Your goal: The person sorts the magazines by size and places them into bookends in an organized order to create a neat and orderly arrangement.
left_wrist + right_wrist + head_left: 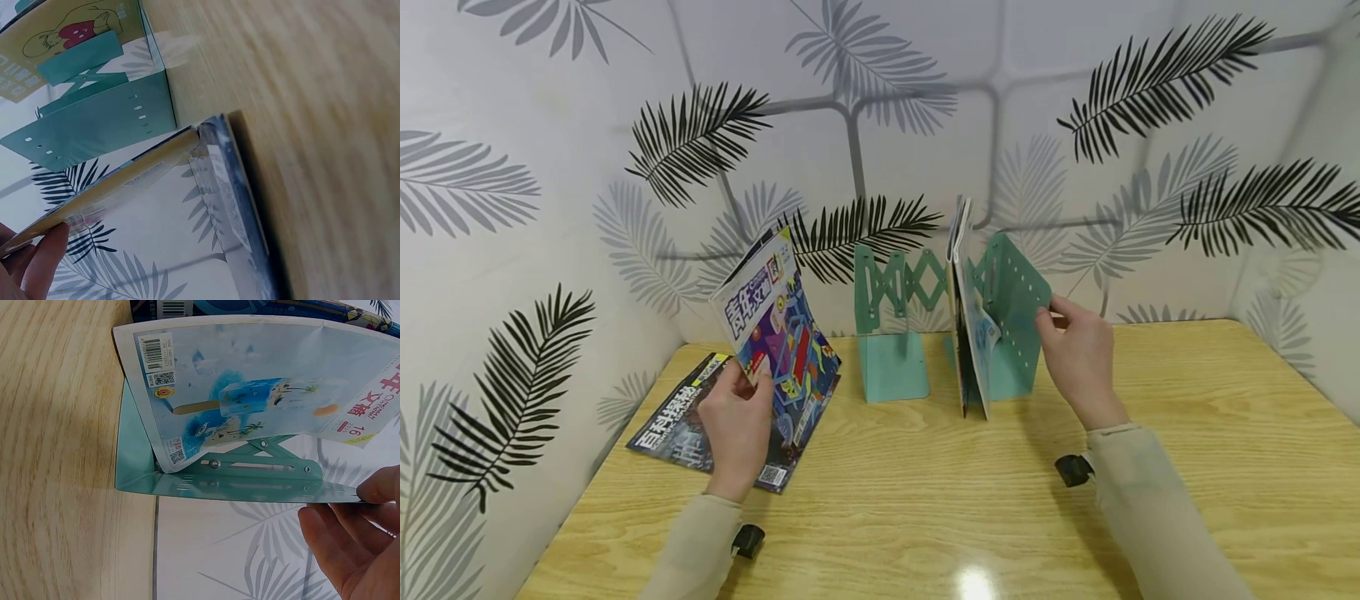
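Observation:
My left hand [737, 429] pinches a magazine with a purple, colourful cover [790, 350] by its side, thumb on the front. It is held tilted up, its lower edge over a dark magazine [673, 429] lying on the table. At the right, my right hand [1078, 354] grips the outer edge of the end panel [1018, 304] of a green expanding bookend, thumb on one face and fingers behind. Several thin magazines [958, 308] stand upright inside the bookend. Facing that panel in the right wrist view is a pale blue cover with an ice-lolly picture [250, 394].
The bookend's left end panel [867, 292] stands between the two hands, joined by a criss-cross lattice [928, 279]. Behind the wooden table [880, 500] hangs a white cloth [925, 158] with leaf prints. A yellow cover [81, 37] shows beyond the lattice in the left wrist view.

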Demonstrator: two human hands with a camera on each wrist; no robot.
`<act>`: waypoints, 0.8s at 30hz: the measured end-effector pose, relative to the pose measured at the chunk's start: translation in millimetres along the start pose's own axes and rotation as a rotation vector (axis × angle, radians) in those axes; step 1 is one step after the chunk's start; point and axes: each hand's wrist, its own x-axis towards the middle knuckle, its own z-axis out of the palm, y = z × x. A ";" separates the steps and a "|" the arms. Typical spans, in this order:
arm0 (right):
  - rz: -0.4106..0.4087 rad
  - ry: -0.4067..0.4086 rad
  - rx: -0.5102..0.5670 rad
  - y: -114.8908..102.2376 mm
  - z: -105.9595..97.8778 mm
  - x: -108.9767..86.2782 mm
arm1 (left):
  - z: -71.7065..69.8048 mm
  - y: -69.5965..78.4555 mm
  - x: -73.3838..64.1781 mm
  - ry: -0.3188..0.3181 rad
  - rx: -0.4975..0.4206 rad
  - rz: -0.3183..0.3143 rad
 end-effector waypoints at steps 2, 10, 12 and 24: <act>0.000 0.005 0.000 0.3 -0.2 0.3 | 0.7 1.4 -0.7 -0.007 -0.006 0.009; -0.012 -0.002 0.009 0.7 0.4 0.6 | 1.1 1.8 -6.8 -0.017 -0.036 0.013; -0.013 -0.003 0.011 0.3 1.2 0.6 | 0.8 2.3 -8.7 -0.013 -0.030 0.016; -0.006 0.004 0.006 -1.5 0.7 0.6 | 1.6 10.2 -17.2 -0.047 -0.066 0.023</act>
